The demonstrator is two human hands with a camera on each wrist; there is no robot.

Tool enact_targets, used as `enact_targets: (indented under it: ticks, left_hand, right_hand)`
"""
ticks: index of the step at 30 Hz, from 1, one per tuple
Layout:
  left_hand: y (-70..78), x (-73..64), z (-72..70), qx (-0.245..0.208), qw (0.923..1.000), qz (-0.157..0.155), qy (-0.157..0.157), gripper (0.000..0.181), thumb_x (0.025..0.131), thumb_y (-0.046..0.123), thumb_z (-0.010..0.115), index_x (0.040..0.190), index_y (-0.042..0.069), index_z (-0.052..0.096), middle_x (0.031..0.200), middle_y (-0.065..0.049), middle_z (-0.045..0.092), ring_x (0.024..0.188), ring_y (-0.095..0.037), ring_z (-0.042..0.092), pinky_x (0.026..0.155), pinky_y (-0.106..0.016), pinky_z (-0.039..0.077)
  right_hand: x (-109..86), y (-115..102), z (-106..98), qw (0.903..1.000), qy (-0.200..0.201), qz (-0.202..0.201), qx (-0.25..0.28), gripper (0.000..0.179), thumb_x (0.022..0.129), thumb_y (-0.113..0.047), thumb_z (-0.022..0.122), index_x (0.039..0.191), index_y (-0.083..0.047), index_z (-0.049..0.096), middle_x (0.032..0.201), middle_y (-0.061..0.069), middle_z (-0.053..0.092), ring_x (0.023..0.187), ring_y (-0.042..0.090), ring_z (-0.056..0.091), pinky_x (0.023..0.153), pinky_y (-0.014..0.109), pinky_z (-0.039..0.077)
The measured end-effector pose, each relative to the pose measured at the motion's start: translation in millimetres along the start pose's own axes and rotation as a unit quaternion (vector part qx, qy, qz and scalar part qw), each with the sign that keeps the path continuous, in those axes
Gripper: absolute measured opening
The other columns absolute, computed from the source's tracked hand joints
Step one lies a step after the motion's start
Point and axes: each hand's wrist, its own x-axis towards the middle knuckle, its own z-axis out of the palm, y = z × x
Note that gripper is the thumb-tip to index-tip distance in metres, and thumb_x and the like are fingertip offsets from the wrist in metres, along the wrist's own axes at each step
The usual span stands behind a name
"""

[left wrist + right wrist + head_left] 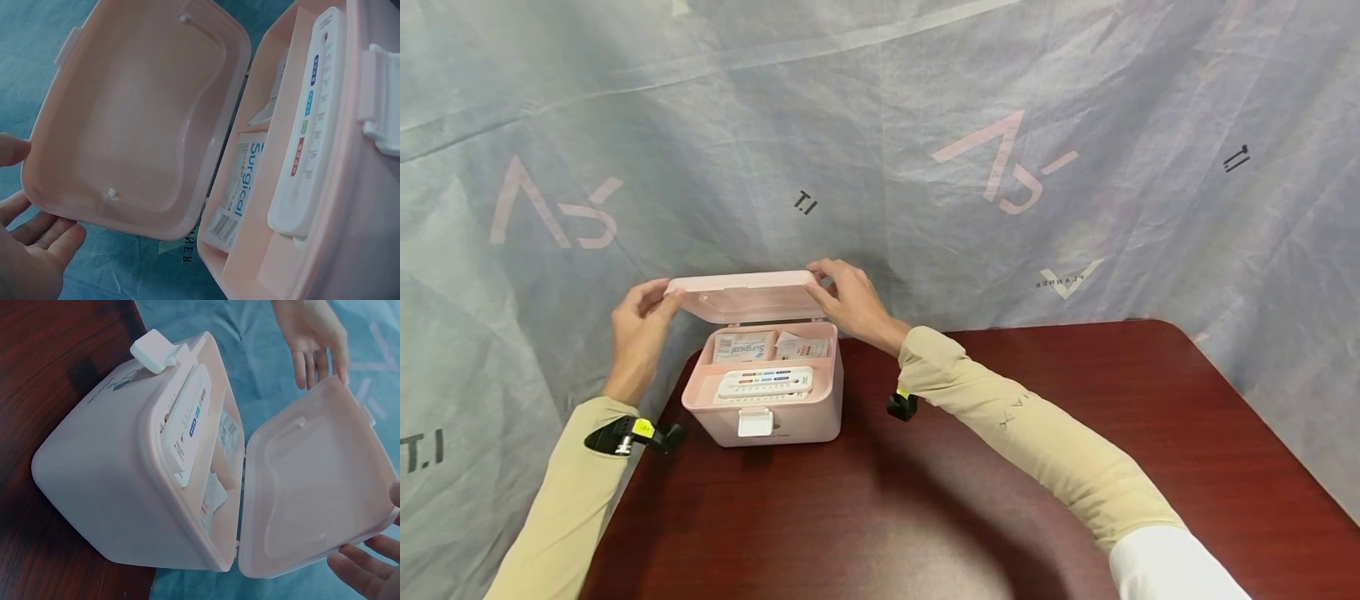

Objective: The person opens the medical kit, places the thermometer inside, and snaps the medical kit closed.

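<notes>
A pale pink first-aid box (808, 421) stands on the table with its hinged lid (745, 292) raised. At the lid's left front corner, my left hand (638, 337) pinches the edge between thumb and fingers. The opposite corner is gripped by my right hand (853, 304), thumb at the front and fingers behind. Inside the front compartment lies a white thermometer (306, 125) with coloured marks, over another white piece mostly hidden. Behind the divider sit a packet marked "Surgical" (237, 187) and a second white packet (215, 494). A white latch (756, 422) hangs on the box front.
The dark red wooden table (1075, 433) stretches right and forward from the box. A grey printed cloth (880, 150) hangs close behind the box and along the left side. Black wrist mounts (901, 404) protrude from both sleeves.
</notes>
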Motion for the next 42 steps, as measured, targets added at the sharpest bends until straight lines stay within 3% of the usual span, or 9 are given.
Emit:
enact_targets:
  ticks: [13, 20, 42]
  left_hand:
    - [-0.3, -4.9, -1.9, -0.013, 0.9999, -0.006, -0.003, 0.049, 0.09, 0.024, 0.066, 0.132, 0.003, 0.052, 0.122, -0.007, 0.055, 0.103, -0.01, 0.054, 0.084, -0.013, 0.045]
    - [-1.1, -6.4, -2.6, -0.03, 0.9996, -0.004, -0.003, 0.049, 0.089, 0.021, 0.068, 0.131, 0.001, 0.053, 0.12, -0.007, 0.056, 0.103, -0.011, 0.054, 0.081, -0.011, 0.045]
    - [-5.5, -15.7, -5.6, 0.005, 0.9986, 0.053, 0.006, 0.044, 0.089, 0.023, 0.067, 0.127, 0.002, 0.057, 0.117, -0.005, 0.059, 0.104, -0.01, 0.053, 0.08, -0.015, 0.042]
  right_hand:
    - [-2.8, 1.3, -2.0, 0.9999, -0.009, -0.001, 0.011, 0.031, 0.095, -0.022, 0.059, 0.123, -0.008, 0.061, 0.11, 0.007, 0.062, 0.088, 0.018, 0.062, 0.078, 0.031, 0.051]
    - [-6.0, 1.8, -2.3, 0.9999, -0.01, -0.002, 0.008, 0.032, 0.095, -0.023, 0.06, 0.123, -0.008, 0.06, 0.111, 0.005, 0.061, 0.089, 0.016, 0.061, 0.077, 0.027, 0.05]
    - [-13.9, 3.8, -0.6, 0.9993, -0.021, -0.025, 0.021, 0.032, 0.094, -0.02, 0.061, 0.123, -0.007, 0.059, 0.114, 0.006, 0.06, 0.093, 0.018, 0.061, 0.073, 0.027, 0.051]
